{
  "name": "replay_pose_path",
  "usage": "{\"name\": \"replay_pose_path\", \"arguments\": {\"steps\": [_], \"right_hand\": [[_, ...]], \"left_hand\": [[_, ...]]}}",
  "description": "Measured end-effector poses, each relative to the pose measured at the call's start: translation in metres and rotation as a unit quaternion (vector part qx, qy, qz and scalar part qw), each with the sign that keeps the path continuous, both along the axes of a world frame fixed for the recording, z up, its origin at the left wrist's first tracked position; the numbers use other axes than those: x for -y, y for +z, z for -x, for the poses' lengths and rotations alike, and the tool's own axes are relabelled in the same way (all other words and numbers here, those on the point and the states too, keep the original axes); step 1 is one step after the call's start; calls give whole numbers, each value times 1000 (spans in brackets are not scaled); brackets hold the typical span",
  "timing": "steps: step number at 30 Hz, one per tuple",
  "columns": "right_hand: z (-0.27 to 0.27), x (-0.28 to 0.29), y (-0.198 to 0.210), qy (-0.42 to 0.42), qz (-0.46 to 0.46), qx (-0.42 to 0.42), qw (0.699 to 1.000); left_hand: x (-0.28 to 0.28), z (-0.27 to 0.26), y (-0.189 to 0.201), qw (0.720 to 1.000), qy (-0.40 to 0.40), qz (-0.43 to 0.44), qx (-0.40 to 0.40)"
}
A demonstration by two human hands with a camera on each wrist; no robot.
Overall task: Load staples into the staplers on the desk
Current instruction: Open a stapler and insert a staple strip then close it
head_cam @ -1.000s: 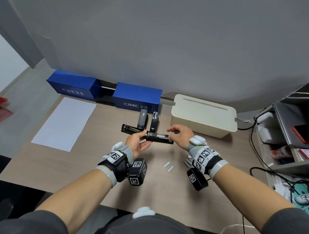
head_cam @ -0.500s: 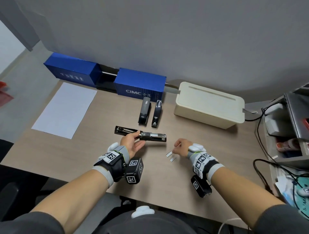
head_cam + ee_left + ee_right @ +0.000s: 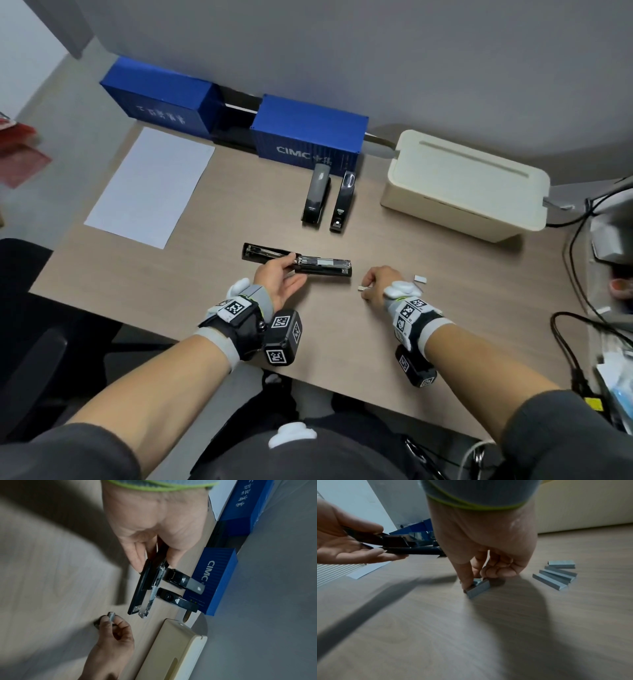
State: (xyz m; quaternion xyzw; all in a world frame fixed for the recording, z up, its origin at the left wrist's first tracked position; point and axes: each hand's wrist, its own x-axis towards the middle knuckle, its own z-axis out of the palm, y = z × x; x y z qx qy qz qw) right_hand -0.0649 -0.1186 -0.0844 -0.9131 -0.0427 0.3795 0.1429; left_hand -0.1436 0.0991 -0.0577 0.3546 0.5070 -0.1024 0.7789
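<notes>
A black stapler (image 3: 308,263) (image 3: 145,586) (image 3: 402,545) lies swung open over the middle of the desk, its metal magazine exposed. My left hand (image 3: 279,277) (image 3: 154,543) grips it at the hinge between thumb and fingers. My right hand (image 3: 375,286) (image 3: 481,573) is just right of the stapler's tip and pinches a grey staple strip (image 3: 478,587) (image 3: 111,616) (image 3: 362,287) against the desk. Several more staple strips (image 3: 556,574) (image 3: 420,279) lie right of that hand. Two closed black staplers (image 3: 317,198) (image 3: 343,202) (image 3: 183,581) stand side by side behind.
Two blue container-shaped boxes (image 3: 308,140) (image 3: 161,96) line the wall. A cream cable box (image 3: 466,185) sits at the back right. A white sheet of paper (image 3: 150,185) lies at the left. Cables and clutter (image 3: 603,274) crowd the right edge.
My right hand left the stapler, came down to the desk at the right and took hold of a staple strip. The left hand keeps holding the open stapler.
</notes>
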Motion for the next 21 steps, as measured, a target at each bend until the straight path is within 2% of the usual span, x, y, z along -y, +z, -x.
{"name": "replay_pose_path", "arguments": {"steps": [8,16,18,21], "right_hand": [[-9,17,20,-89,-68,65,992],[-31,28,65,-163,-258,119,945],[-35,28,78,-165,-291,129,933],[-38,24,89,-134,-277,134,942]], "left_hand": [[7,-11,9,1000,-15,-4,19],[21,-32,27,998,-31,-16,47],[26,-39,34,998,-36,-18,56],[30,-46,43,997,-41,-18,70]]}}
